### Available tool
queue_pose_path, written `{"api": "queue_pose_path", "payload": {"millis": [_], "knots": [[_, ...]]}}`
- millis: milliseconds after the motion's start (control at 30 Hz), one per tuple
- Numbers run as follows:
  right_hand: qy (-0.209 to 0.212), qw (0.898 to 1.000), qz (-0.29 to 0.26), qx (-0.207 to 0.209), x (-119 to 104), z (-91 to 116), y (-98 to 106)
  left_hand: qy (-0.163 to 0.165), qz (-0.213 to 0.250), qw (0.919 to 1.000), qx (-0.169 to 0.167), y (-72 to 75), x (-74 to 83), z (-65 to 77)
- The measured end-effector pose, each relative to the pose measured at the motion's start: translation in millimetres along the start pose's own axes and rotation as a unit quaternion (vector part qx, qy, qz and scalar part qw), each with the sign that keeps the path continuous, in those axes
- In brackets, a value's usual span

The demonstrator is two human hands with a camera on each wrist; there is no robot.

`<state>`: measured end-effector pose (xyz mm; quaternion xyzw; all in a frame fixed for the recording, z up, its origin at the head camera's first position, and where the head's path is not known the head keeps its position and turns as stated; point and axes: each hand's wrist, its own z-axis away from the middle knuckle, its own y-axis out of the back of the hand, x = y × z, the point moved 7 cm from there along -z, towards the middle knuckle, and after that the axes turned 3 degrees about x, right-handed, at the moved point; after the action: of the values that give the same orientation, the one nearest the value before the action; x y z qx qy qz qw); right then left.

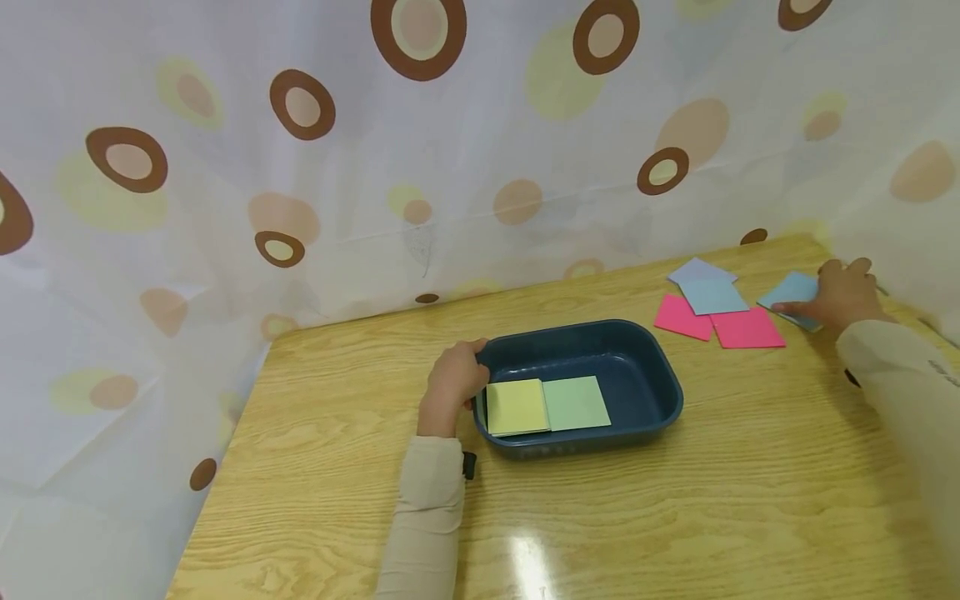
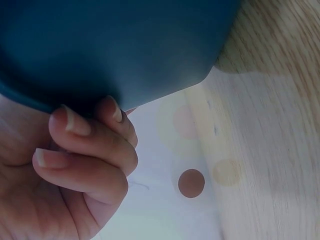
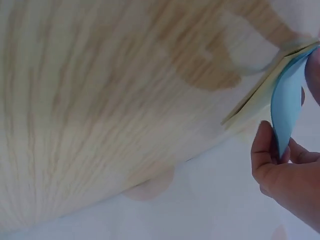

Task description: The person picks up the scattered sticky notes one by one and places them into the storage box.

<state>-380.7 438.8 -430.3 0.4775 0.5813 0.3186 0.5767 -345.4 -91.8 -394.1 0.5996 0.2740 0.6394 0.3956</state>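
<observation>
Dark blue container point(image 1: 637, 392), centre of frame: left rim gripped by left hand point(image 1: 454, 377); yellow pad point(image 1: 517, 407) and green paper point(image 1: 576, 402) inside, room toward the right wall. Light-blue paper point(image 1: 789, 290), right of frame: pinched by right hand point(image 1: 847, 292), near the wooden tabletop's point(image 1: 750, 500) edge.

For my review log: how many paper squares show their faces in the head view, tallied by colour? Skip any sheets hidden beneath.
Yellow square: 1
Green square: 1
Pink squares: 2
Blue squares: 2, one held by the right hand
Lavender square: 1
Total: 7
</observation>
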Motion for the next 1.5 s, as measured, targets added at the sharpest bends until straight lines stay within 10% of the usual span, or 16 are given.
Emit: {"api": "queue_pose_path", "payload": {"millis": [433, 800, 1133, 1300, 1500], "knots": [[0.047, 0.995, -0.089, 0.02, -37.5, 9.7, 48.8, 0.003, 0.005, 1.0, -0.005, -1.1, 2.3, -1.4], [0.119, 0.971, -0.208, -0.019, -184.8, 28.6, 78.1, 0.005, 0.007, 1.0, -0.005, 0.3, 1.2, -1.4], [0.23, 0.933, -0.163, -0.223, -299.6, 72.2, 26.4, 0.008, 0.008, 0.9999, -0.006, -0.3, 3.0, -1.1], [0.269, 0.905, -0.106, -0.313, -326.0, 90.2, -6.4, 0.011, 0.006, 0.9999, -0.009, -0.2, 3.8, -0.2], [0.241, 0.895, -0.002, -0.376, -339.0, 93.7, -45.3, 0.018, 0.008, 0.9998, -0.01, 0.2, 4.1, -0.4]]}}
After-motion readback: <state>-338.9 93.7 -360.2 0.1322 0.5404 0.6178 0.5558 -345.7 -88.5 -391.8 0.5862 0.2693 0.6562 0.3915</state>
